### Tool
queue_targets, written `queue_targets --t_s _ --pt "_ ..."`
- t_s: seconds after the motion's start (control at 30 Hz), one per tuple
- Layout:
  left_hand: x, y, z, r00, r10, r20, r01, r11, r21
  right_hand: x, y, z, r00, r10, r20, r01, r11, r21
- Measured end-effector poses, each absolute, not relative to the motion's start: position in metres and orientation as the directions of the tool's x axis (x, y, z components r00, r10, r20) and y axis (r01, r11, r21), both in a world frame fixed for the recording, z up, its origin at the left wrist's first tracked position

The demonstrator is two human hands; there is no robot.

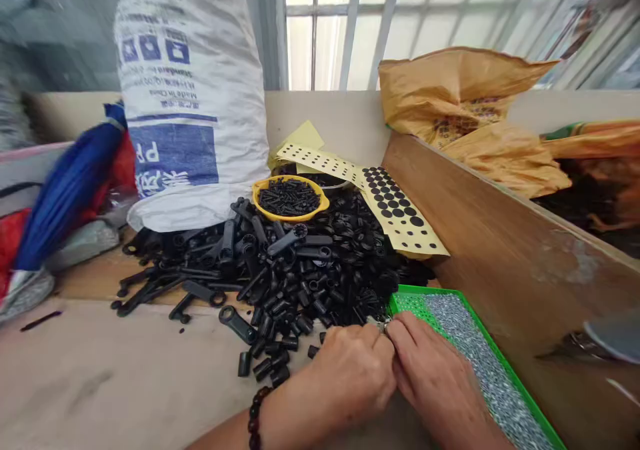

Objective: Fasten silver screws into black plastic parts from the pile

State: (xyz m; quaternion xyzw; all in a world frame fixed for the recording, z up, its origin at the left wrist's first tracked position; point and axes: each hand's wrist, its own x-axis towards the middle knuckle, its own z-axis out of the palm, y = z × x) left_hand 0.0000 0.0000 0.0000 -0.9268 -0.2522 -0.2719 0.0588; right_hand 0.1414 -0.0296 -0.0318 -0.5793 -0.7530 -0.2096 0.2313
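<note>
The bare left hand [353, 370], a dark beaded bracelet [255, 418] round its wrist, and the bare right hand [435, 370] meet, touching. Both have their fingers drawn together, clamped on a small pale, shiny piece [379, 323] at their fingertips; it is mostly hidden, so its shape cannot be told.

From the hands, short black plastic tubes [263, 369] lie at nine o'clock, and a heap of black plastic parts [300, 270] spreads at eleven o'clock, with a round yellow plastic bowl [324, 203] of black screw-like pieces [289, 197] beyond it. A cream sheet with black dots [405, 238] leans at twelve to one o'clock. At three o'clock, a green plastic tray [517, 377] holds many tiny silvery pieces [483, 350].
</note>
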Motion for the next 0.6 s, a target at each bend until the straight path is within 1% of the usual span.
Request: queue_targets --t_s 0.03,0.07,0.1,0.13,0.2,0.27,0.33,0.37,0.4,0.47,0.5,0.6 --pt "-0.001 -0.002 -0.001 0.743 0.410 0.529 0.484 -0.875 -0.002 0.144 -0.028 -0.029 -0.262 0.775 0.575 0.959 0.277 0.064" --pt "-0.001 -0.003 -0.001 0.755 0.389 0.528 0.472 -0.882 -0.024 0.146 -0.027 -0.027 -0.285 0.777 0.561 0.950 0.309 0.055" --pt "-0.002 -0.005 -0.002 0.759 0.375 0.532 0.464 -0.885 -0.037 0.147 -0.026 -0.025 -0.292 0.784 0.548 0.941 0.338 0.019" --pt "-0.004 -0.006 -0.003 0.757 0.367 0.540 0.460 -0.887 -0.043 0.147 -0.025 -0.025 -0.284 0.795 0.536 0.931 0.362 -0.044" --pt "-0.007 -0.008 -0.005 0.735 0.369 0.569 0.471 -0.881 -0.037 0.146 -0.025 -0.026 -0.222 0.834 0.506 0.886 0.388 -0.252" --pt "-0.010 -0.009 -0.007 0.676 0.403 0.617 0.482 -0.875 0.044 0.141 -0.027 -0.030 -0.120 0.889 0.443 0.765 0.367 -0.529" --pt "-0.011 -0.009 -0.011 0.608 0.465 0.643 0.495 -0.856 0.151 0.135 -0.030 -0.035 0.015 0.946 0.324 0.556 0.261 -0.789" --pt "-0.011 -0.009 -0.012 0.580 0.489 0.651 0.502 -0.844 0.187 0.132 -0.032 -0.039 0.086 0.964 0.250 0.430 0.190 -0.883" --pt "-0.010 -0.009 -0.014 0.556 0.503 0.661 0.510 -0.835 0.206 0.128 -0.034 -0.042 0.154 0.972 0.177 0.306 0.124 -0.944" --pt "-0.006 -0.009 -0.015 0.522 0.504 0.689 0.517 -0.829 0.215 0.123 -0.038 -0.049 0.267 0.961 0.071 0.118 0.041 -0.992" --pt "-0.004 -0.009 -0.015 0.508 0.499 0.702 0.512 -0.830 0.219 0.121 -0.040 -0.053 0.300 0.953 0.045 0.062 0.027 -0.998" --pt "0.002 -0.008 -0.013 0.483 0.482 0.731 0.476 -0.845 0.242 0.118 -0.042 -0.059 0.310 0.950 0.039 0.009 0.038 -0.999"
